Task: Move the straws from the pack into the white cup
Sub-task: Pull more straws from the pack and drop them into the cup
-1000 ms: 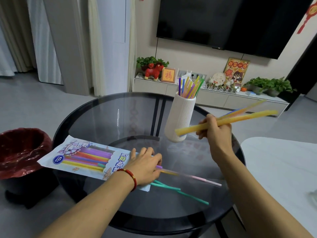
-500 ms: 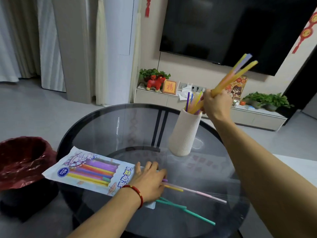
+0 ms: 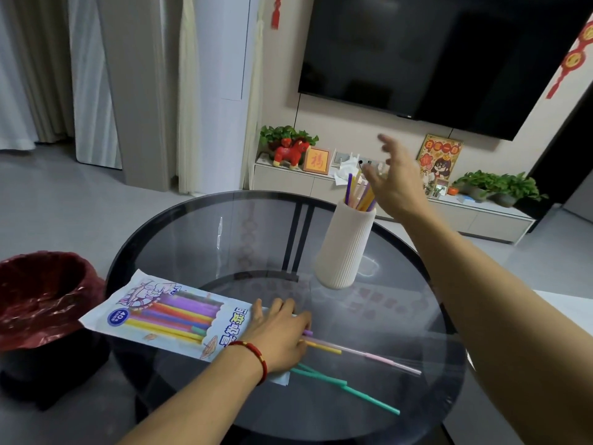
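Observation:
A ribbed white cup (image 3: 345, 248) stands upright on the round glass table (image 3: 205, 239), with several coloured straws (image 3: 359, 194) sticking out of its top. My right hand (image 3: 396, 183) hovers just above and to the right of the cup, fingers spread and holding nothing. The straw pack (image 3: 167, 319) lies flat on the table's left side. My left hand (image 3: 279, 335) rests flat on the pack's open right end. Purple, yellow and pink straws (image 3: 353, 350) poke out from under it, and green straws (image 3: 346, 387) lie loose nearer to me.
A bin with a red liner (image 3: 41, 297) stands on the floor left of the table. A white surface (image 3: 574, 313) shows at the right edge. Behind the table are a low TV cabinet (image 3: 398, 203) with plants and ornaments, and a wall-mounted TV.
My right hand lifted a bundle of straws over the cup, dropped them in and let go; it is now spread and holding nothing. My left hand stayed on the pack.

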### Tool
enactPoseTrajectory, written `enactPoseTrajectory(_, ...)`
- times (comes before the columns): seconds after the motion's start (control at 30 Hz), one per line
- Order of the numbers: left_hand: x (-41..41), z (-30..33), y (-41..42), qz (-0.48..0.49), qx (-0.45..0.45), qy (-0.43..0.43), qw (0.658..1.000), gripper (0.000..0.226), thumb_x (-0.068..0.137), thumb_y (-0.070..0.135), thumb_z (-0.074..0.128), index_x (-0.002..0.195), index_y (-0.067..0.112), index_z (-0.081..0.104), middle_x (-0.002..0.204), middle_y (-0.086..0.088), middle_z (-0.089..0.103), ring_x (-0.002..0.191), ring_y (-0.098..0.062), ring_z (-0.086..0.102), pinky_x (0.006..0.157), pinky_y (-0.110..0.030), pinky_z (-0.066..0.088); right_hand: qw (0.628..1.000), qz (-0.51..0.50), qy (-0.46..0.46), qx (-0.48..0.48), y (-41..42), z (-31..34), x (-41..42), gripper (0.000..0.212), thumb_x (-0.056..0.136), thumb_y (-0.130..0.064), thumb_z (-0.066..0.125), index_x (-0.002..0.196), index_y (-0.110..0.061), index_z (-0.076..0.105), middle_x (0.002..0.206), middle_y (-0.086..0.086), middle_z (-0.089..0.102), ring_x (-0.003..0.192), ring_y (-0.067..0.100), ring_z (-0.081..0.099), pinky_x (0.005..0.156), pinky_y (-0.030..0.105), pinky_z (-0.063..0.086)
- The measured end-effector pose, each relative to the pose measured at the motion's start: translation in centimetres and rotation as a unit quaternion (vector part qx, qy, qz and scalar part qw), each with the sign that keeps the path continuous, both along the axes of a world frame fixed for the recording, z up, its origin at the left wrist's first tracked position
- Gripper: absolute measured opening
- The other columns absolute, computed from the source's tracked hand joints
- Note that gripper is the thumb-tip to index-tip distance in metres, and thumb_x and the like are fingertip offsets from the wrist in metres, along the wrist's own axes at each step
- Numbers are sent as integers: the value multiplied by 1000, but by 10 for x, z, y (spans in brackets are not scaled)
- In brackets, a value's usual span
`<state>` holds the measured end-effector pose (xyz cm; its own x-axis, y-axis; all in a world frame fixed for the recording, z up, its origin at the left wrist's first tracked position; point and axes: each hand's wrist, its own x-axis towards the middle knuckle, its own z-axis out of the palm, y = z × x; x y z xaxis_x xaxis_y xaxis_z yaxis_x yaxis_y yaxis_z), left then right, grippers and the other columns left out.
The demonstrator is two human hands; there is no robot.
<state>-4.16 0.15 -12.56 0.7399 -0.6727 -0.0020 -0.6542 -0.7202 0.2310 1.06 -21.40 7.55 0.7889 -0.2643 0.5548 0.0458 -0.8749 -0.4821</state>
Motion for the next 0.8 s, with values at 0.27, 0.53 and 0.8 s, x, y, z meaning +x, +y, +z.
enactPoseTrajectory(0.27, 4, 10, 10, -14, -21, 5, 1000, 65, 86, 63, 53, 140, 30, 42, 143, 0, 42, 140, -23, 29, 119, -61, 8, 992, 13, -72, -99, -6, -10, -24, 40, 105, -23, 52, 143, -12, 56, 152, 12, 51, 135, 26, 51, 113, 46, 42)
enactPoseTrajectory(0.53, 4, 16, 40, -42, 129, 58, 989, 135, 54, 87, 61, 153, 40, -16, 167, 1, -8, 151, -22, -18, 109, -72, -18, 954, 168, 227, -105, -4, -128, -114, 35, 98, -44, 61, 124, -20, 68, 119, -1, 72, 103, 9, 67, 94, 42, 59)
enactPoseTrajectory(0.8, -3, 19, 32, -53, 90, 50, 993, 134, 60, 77, 69, 152, 36, -20, 158, 2, 19, 149, -21, 13, 114, -71, -7, 928, 181, 269, -183, 32, -222, -141, 109, 79, -92, 42, 161, -24, 20, 158, -2, 30, 146, 17, 29, 125, 42, 19)
